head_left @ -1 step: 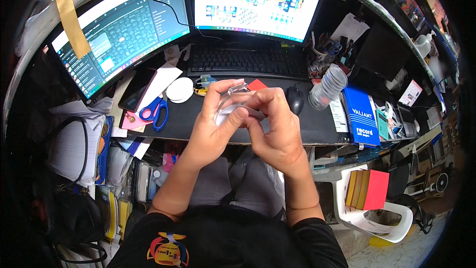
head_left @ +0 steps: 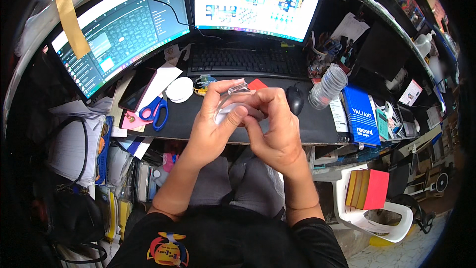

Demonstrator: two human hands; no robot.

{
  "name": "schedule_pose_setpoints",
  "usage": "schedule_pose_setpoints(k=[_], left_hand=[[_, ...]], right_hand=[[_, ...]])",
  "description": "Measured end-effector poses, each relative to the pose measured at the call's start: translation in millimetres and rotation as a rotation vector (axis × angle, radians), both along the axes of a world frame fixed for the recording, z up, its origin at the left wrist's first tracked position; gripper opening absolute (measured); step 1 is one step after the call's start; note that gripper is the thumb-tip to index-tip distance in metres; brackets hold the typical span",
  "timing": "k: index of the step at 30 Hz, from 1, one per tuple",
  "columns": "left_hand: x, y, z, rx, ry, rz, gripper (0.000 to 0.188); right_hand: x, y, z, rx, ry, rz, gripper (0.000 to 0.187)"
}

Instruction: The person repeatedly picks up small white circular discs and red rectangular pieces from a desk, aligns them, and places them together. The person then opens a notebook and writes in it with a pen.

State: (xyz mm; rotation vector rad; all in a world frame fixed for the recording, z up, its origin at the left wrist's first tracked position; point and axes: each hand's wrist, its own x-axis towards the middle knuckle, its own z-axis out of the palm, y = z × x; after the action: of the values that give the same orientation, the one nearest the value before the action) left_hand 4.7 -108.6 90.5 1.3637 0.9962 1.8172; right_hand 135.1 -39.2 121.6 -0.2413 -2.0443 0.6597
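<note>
Over the front edge of the desk, my left hand (head_left: 210,131) holds a clear round plastic piece (head_left: 239,88) between its fingers and thumb. A white disc (head_left: 225,114) sits against the plastic under my left thumb. My right hand (head_left: 277,131) is closed at the piece's right side, its thumb and fingertips pinching the edge, partly hidden. White round discs (head_left: 179,90) lie on the desk to the left, beside blue-handled scissors (head_left: 154,113). To the right stands a leaning stack of clear round plastic pieces (head_left: 329,87).
A black mouse (head_left: 295,100) and keyboard (head_left: 243,61) lie beyond my hands, below two lit monitors (head_left: 258,2). A blue record book (head_left: 361,116) is at the right. Red-covered books (head_left: 374,189) rest on a white plastic chair (head_left: 342,196). A phone (head_left: 138,89) lies on papers at left.
</note>
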Motion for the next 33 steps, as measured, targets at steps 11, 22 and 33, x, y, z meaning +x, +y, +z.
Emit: schedule_pose_setpoints(k=[11, 22, 33], left_hand=[[0, 2, 0, 0.061, -0.140, 0.170, 0.029], [6, -5, 7, -0.033, -0.070, 0.219, 0.030], [5, -10, 13, -0.008, -0.038, 0.192, 0.030]], right_hand=[[0, -5, -25, -0.823, 0.305, 0.253, 0.021], [6, -2, -28, -0.861, 0.400, 0.165, 0.026], [6, -8, -24, -0.664, 0.347, -0.035, 0.028]])
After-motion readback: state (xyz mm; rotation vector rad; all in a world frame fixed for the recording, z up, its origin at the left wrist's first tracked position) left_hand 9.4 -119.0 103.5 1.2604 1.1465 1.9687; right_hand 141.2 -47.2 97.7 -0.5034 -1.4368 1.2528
